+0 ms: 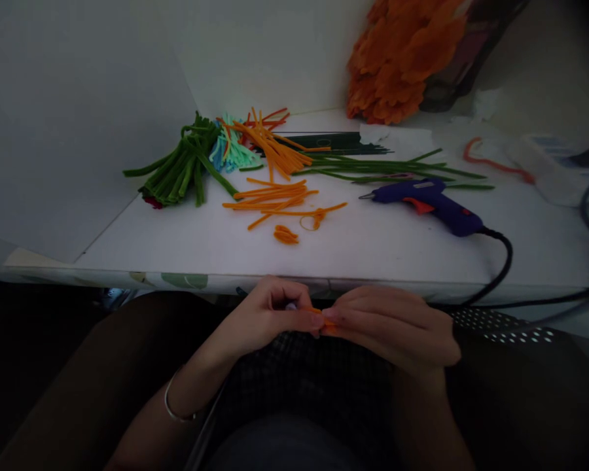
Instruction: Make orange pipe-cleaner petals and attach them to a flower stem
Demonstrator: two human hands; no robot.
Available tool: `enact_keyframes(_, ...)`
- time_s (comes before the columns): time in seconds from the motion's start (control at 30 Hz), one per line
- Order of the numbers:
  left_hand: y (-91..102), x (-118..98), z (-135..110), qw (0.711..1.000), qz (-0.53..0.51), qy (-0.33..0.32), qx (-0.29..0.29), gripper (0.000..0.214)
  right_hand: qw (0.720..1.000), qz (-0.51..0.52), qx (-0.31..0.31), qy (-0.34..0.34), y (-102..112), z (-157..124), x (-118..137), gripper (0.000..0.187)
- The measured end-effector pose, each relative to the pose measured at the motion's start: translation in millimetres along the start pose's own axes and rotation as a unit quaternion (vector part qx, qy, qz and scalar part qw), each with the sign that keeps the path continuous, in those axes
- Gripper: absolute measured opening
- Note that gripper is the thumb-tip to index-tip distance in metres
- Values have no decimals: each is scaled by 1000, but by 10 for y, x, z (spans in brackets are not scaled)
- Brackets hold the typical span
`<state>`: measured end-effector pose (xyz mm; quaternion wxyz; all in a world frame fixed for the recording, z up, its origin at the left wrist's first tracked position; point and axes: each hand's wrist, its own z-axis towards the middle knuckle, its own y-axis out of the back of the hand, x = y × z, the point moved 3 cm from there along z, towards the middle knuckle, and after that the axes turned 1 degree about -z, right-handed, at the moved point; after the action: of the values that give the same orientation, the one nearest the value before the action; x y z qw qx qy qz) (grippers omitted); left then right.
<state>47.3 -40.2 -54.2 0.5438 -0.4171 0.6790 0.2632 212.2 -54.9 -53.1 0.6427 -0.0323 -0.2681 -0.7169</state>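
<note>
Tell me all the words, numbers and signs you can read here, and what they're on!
None can be read.
Dark blue plastic glue gun with a red trigger: pale patch on its side, too blurred to show any writing.
White boxy thing with blue patches, at the right: too blurred to read.

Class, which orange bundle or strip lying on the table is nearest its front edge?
The small compact orange bundle: short and tightly bunched, whereas the loose orange strips and fanned orange bunch lie farther back.
</note>
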Motion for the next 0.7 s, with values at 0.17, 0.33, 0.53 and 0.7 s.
enact_keyframes(0.17, 3, -102, -10, 996, 74, -41, 10, 25, 997, -54, 54, -11, -8, -16, -13, 18)
enact_keyframes(0.33, 16, -243, -117, 967, 208, -145, 20, 23, 997, -48, 39, -49, -27, 12, 58, 9)
enact_keyframes(0.53, -31, -299, -262, 794, 467, -389, -19, 18, 968, 46, 28, -244, -117, -15, 108, 20)
enact_keyframes(0.7, -67, -202, -339, 572, 577, -551, -188, 14, 953, 59, -35, -294, -181, -64, 82, 17)
